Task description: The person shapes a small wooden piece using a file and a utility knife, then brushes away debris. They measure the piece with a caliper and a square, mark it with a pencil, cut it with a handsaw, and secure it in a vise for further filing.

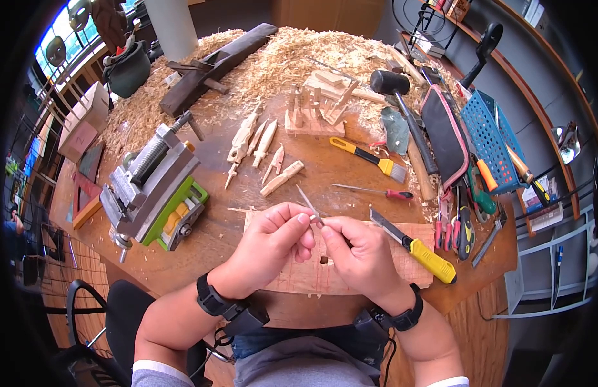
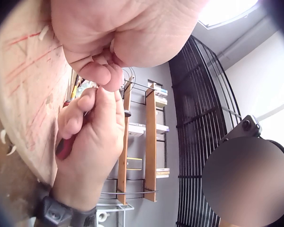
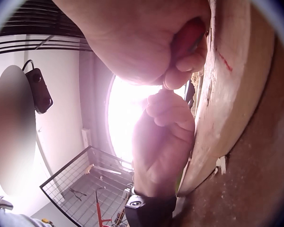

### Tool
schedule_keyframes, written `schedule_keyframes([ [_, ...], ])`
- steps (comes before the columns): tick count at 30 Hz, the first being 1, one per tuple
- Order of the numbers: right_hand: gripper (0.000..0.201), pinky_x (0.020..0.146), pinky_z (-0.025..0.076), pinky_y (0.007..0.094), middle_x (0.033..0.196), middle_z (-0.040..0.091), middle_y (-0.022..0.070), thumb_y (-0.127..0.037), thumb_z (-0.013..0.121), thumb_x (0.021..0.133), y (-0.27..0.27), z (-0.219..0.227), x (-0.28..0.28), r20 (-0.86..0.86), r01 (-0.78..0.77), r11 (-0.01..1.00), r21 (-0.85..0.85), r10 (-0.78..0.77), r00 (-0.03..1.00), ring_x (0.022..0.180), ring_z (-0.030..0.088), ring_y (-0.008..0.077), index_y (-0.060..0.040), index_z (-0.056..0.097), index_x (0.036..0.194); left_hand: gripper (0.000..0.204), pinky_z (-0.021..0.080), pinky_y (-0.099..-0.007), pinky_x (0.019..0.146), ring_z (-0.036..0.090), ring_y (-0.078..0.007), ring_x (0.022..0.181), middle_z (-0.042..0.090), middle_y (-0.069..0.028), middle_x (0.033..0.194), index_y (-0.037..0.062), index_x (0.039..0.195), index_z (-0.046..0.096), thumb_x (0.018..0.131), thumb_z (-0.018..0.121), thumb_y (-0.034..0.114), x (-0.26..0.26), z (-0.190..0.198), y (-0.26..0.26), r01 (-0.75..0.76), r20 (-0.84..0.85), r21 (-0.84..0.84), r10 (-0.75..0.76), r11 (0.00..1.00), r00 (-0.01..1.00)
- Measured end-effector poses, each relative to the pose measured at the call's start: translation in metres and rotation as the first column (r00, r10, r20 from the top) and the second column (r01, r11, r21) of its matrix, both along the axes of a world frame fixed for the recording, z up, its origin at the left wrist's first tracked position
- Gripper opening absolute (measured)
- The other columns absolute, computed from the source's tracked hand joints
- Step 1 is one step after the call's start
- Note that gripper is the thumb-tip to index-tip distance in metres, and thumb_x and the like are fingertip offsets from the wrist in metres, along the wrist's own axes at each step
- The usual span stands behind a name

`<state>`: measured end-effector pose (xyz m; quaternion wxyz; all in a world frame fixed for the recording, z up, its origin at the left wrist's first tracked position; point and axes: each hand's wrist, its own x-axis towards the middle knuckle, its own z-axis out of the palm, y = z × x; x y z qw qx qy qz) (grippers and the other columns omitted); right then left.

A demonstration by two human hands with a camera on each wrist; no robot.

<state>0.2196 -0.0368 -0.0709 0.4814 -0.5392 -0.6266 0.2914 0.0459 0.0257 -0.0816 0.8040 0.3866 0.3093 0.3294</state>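
In the head view, working with both hands close together, just above a flat pale wooden board with red lines (image 1: 292, 280) on the brown wooden tabletop (image 1: 215, 251). Pinching a tiny pale bit, likely wood (image 1: 314, 218), with the left hand (image 1: 273, 240), just beside a thin grey metal blade (image 1: 306, 199) poking out between the hands. Too small and covered to tell its shape. Curling the right hand (image 1: 363, 255) round the tool, likely the blade's own. In the left wrist view, bunching the left fingertips tight, near a red handle (image 2: 65, 147) peeking from under the curled right fingers. In the right wrist view, clutching that red handle in the right palm. Probably light, stiff and easy to snap: best to pinch the tiny bit gently at one end, away from the blade. Probably light and stiff too: best to hold the tool by its handle.
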Motion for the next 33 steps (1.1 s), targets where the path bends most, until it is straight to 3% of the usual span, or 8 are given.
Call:
schedule_keyframes([
  [2,0.013,0.059,0.049,0.0322,0.071,0.066,0.0141,-0.005,0.063,0.092,0.0,-0.001,-0.001,0.0,0.011,1.0,-0.004,-0.011,1.0,0.061,0.063,0.0194,0.0032,0.068,0.102,0.019,0.049,-0.0232,0.058,0.06,-0.0105,0.063,0.064,-0.0046,0.078,0.001,0.109,0.06,0.104,0.052,0.017,0.002,0.001,0.0,0.005,0.003,-0.015,-0.005,1.0,1.0],
  [5,0.012,0.058,0.05,0.0324,0.075,0.068,0.0156,-0.005,0.063,0.092,-0.003,-0.002,-0.002,-0.191,0.057,0.993,-0.106,-0.077,0.979,0.063,0.065,0.0207,0.0034,0.068,0.1,0.02,0.049,-0.0221,0.055,0.059,-0.0103,0.06,0.063,-0.0043,0.075,0.0007,0.11,0.06,0.105,0.049,0.018,0.005,0.009,-0.001,-0.025,-0.01,-0.026,0.025,0.999,1.0],
  [7,0.018,0.048,0.044,0.0207,0.069,0.061,-0.0011,-0.01,0.058,0.099,-0.004,-0.007,0.001,-0.156,0.031,0.999,-0.039,-0.036,0.987,0.054,0.054,0.0032,0.002,0.068,0.109,0.02,0.049,-0.0213,0.052,0.059,-0.0102,0.057,0.062,-0.0038,0.072,0.0006,0.109,0.06,0.105,0.048,0.017,0.004,0.011,-0.001,-0.059,-0.031,-0.039,0.058,0.998,0.998],
  [8,0.018,0.048,0.044,0.0207,0.069,0.061,-0.0011,-0.01,0.058,0.099,-0.005,-0.006,0.0,-0.157,0.03,0.999,-0.038,-0.036,0.987,0.054,0.054,0.0032,0.002,0.068,0.109,0.021,0.049,-0.0214,0.052,0.059,-0.0105,0.057,0.062,-0.0041,0.072,0.0007,0.109,0.06,0.105,0.048,0.017,0.004,0.011,-0.001,-0.072,-0.037,-0.033,0.071,0.997,0.997],
  [10,0.012,0.06,0.05,0.0325,0.077,0.068,0.0164,-0.005,0.063,0.093,-0.006,-0.005,0.0,-0.129,0.055,0.995,-0.084,-0.066,0.989,0.064,0.066,0.022,0.0028,0.068,0.1,0.021,0.049,-0.0215,0.051,0.059,-0.0109,0.057,0.062,-0.0043,0.072,0.0008,0.109,0.06,0.105,0.048,0.018,0.005,0.011,-0.001,-0.083,-0.04,-0.026,0.082,0.996,0.996],
  [29,0.015,0.067,0.051,0.0336,0.079,0.067,0.0187,-0.004,0.061,0.093,-0.004,0.003,-0.005,0.009,0.016,1.0,0.024,-0.016,1.0,0.071,0.067,0.0293,0.0029,0.068,0.104,0.018,0.05,-0.0229,0.057,0.061,-0.0117,0.062,0.064,-0.0049,0.077,0.002,0.111,0.058,0.105,0.048,0.016,0.001,0.003,0.0,-0.088,0.034,-0.007,0.088,0.996,0.996],
  [32,0.014,0.064,0.051,0.0325,0.077,0.068,0.0165,-0.005,0.062,0.094,0.001,0.002,-0.006,-0.005,0.034,0.999,-0.043,-0.034,0.999,0.067,0.066,0.0245,0.0026,0.068,0.103,0.019,0.051,-0.0239,0.061,0.061,-0.0115,0.066,0.064,-0.005,0.079,0.0016,0.112,0.058,0.106,0.048,0.017,0.003,-0.001,-0.002,-0.046,0.027,0.038,0.045,0.998,0.999],
  [33,0.013,0.061,0.05,0.0319,0.076,0.068,0.015,-0.006,0.062,0.094,0.003,0.001,-0.007,-0.119,0.044,0.994,-0.098,-0.056,0.991,0.065,0.065,0.0213,0.0024,0.068,0.102,0.02,0.051,-0.0238,0.061,0.061,-0.0113,0.066,0.064,-0.0051,0.08,0.0013,0.113,0.058,0.106,0.048,0.018,0.004,0.0,-0.003,-0.034,0.017,0.062,0.033,0.997,0.999],
])
